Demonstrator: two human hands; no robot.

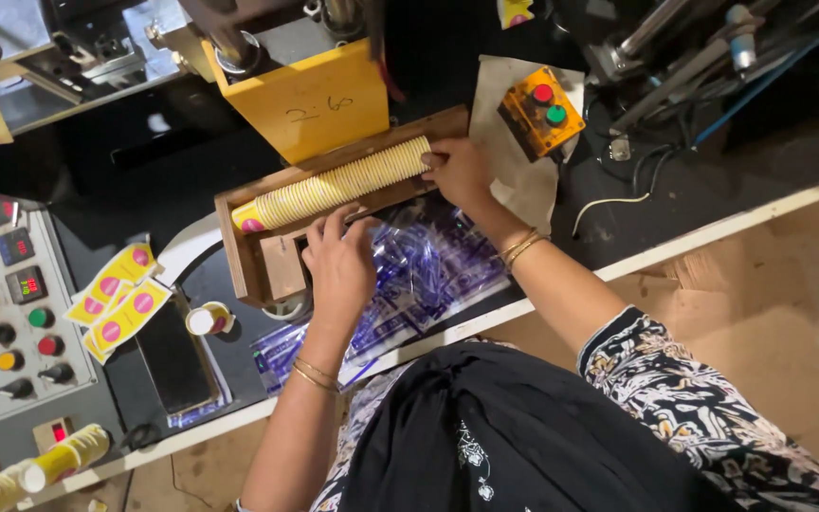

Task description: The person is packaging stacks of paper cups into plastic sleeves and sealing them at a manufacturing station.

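Yellow cup stack under right hand, pink-dotted labels left.

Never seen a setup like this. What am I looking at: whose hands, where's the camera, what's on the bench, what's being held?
There is one picture, from a camera worn on a person's head, looking down at their own two bare hands; no robot is involved. The right hand presses on the end of a long stack of paper cups lying on its side in a wooden tray. The left hand rests at the tray's front edge, on clear plastic bags printed in blue; whether it grips one is hard to tell. Behind the tray stands a yellow machine part. To the right sits an orange button box with a red and a green button. On the left are a grey control panel, yellow stickers with pink dots, and a tape roll.
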